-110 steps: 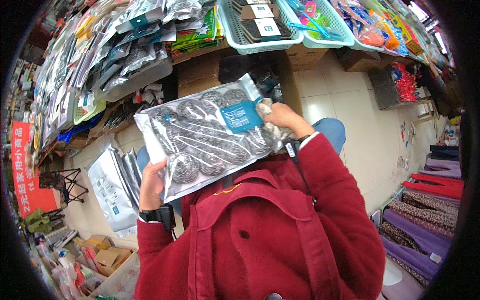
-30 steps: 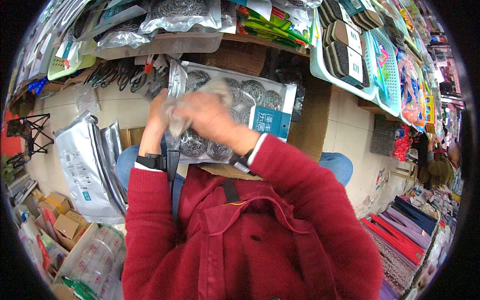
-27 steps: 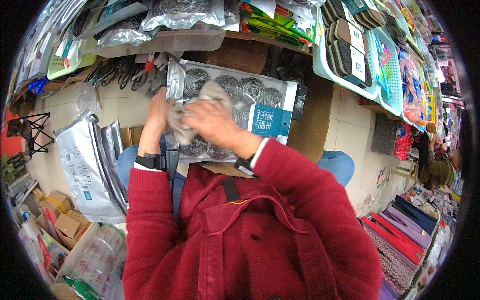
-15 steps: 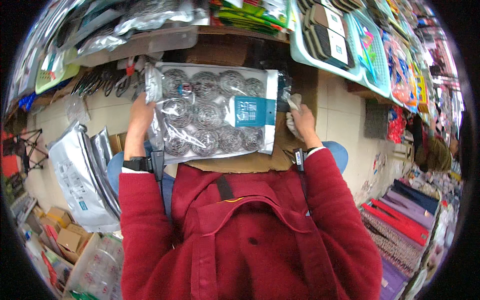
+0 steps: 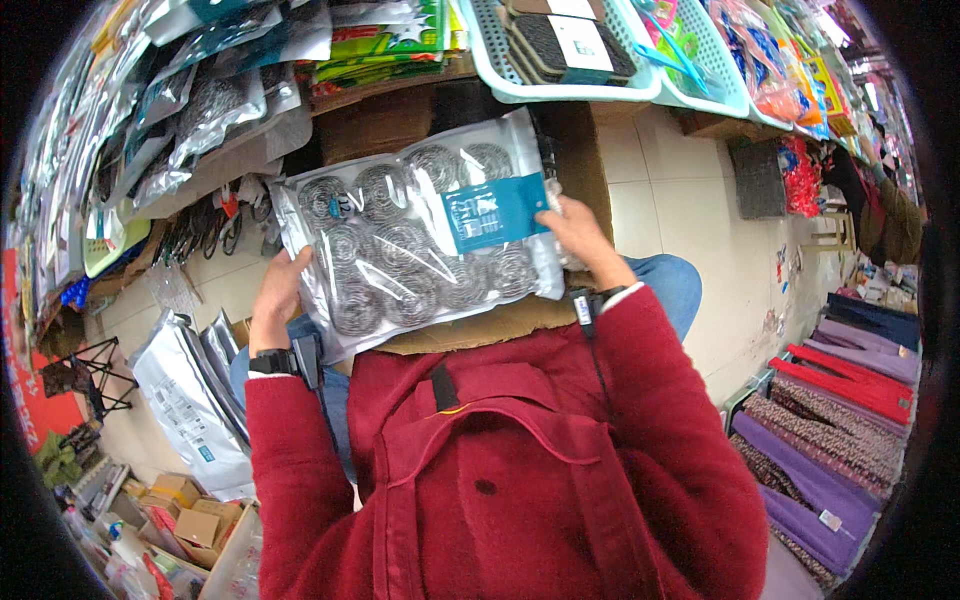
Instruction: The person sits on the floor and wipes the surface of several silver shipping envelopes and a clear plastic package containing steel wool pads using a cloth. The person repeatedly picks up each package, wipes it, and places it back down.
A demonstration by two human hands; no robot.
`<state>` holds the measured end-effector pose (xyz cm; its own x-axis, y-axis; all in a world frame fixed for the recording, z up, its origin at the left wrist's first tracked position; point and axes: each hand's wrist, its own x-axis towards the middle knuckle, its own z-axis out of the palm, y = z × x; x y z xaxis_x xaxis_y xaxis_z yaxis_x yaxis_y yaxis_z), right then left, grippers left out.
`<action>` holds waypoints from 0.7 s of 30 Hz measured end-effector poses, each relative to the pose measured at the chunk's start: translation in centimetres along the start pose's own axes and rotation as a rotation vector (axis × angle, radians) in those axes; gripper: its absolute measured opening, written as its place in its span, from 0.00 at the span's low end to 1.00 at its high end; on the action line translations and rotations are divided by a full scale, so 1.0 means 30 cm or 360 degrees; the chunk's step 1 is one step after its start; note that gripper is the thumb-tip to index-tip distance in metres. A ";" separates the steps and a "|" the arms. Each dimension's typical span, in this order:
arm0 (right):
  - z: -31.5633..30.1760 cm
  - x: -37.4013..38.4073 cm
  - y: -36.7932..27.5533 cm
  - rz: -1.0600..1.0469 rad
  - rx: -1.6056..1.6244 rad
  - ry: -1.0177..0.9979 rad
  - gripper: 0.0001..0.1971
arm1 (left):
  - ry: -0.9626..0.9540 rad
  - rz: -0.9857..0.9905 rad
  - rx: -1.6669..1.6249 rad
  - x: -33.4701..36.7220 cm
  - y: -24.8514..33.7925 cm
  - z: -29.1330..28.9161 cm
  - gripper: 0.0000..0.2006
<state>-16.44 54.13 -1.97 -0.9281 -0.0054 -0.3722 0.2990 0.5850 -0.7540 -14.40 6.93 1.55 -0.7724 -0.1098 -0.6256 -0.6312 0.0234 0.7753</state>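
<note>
A flat, clear-fronted pack of round grey coiled pads that look like wire scourers (image 5: 400,262) lies tilted across my lap, its right end higher. A teal label crosses its upper right part. My left hand (image 5: 281,287) grips the pack's left edge, thumb on the front and fingers mostly hidden behind. On the other side, my right hand (image 5: 583,236) pinches the right edge, its thumb on the label's end. Something whitish and crumpled (image 5: 556,192) shows just behind the right fingers; I cannot tell what it is. Under the pack, a piece of brown cardboard (image 5: 480,329) shows.
Silver packs (image 5: 190,405) lean on the floor at left, above open cardboard boxes (image 5: 205,525). Ahead are piled silver packages (image 5: 215,110) and light-blue baskets (image 5: 560,93) of dark pads and bagged goods. Folded patterned and purple textiles (image 5: 835,450) lie at right.
The pack has tilted, its right end up and left end down. My right hand has moved left and up onto the label's end; the left hand has slid lower. The whole view has shifted.
</note>
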 end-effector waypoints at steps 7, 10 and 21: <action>-0.453 -0.173 0.021 0.0137 -0.0122 0.0340 0.17 | -0.0816 0.0185 -0.0614 -0.064 0.079 0.393 0.18; -0.520 -0.178 0.128 0.0187 0.0009 0.0452 0.18 | -0.1011 -0.0116 -0.0916 -0.058 0.043 0.598 0.20; -0.526 -0.171 0.135 -0.0172 -0.0509 0.1338 0.17 | -0.0535 -0.0194 -0.0610 -0.065 -0.036 0.786 0.18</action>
<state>-13.96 69.32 5.41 -0.8408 0.4475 0.3046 0.2414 0.8137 -0.5288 -13.86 30.55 -0.13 -0.7147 0.2376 -0.6578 -0.6954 -0.3419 0.6321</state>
